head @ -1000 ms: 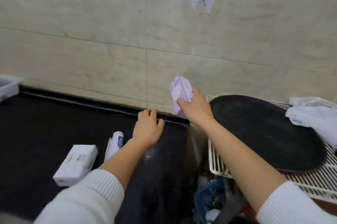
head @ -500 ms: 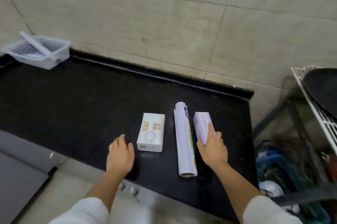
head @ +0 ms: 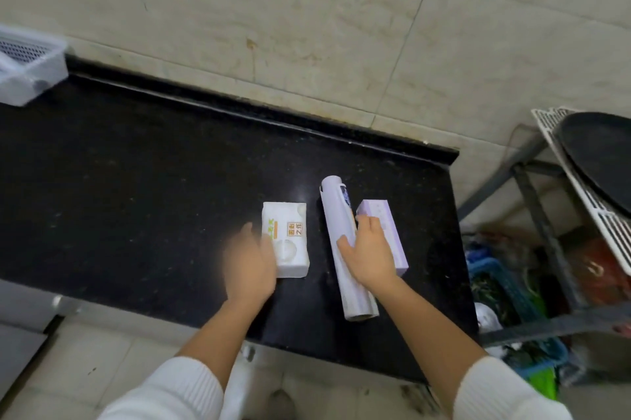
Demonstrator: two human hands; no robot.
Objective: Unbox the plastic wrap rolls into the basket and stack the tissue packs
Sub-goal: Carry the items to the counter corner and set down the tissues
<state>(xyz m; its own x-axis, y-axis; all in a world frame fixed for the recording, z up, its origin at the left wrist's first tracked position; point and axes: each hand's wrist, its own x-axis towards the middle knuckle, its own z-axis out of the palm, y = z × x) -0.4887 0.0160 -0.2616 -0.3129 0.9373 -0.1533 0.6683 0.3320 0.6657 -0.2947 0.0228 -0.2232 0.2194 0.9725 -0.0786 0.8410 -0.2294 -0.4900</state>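
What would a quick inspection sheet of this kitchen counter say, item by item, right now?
Surface: black speckled countertop, dry and mostly bare, against a tiled wall.
Job's things: white tissue pack, plastic wrap roll and purple tissue pack lie side by side, unstacked; white basket far left at the wall, contents unclear.
Clutter: nothing seen on the counter.
Hands: left hand blurred, at the white pack's near left edge; right hand spread over the roll and purple pack, not closed on either.
Cables: nothing seen.
Surroundings: metal rack on the right with a white grid shelf holding a dark round pan; blue crate of odds below.
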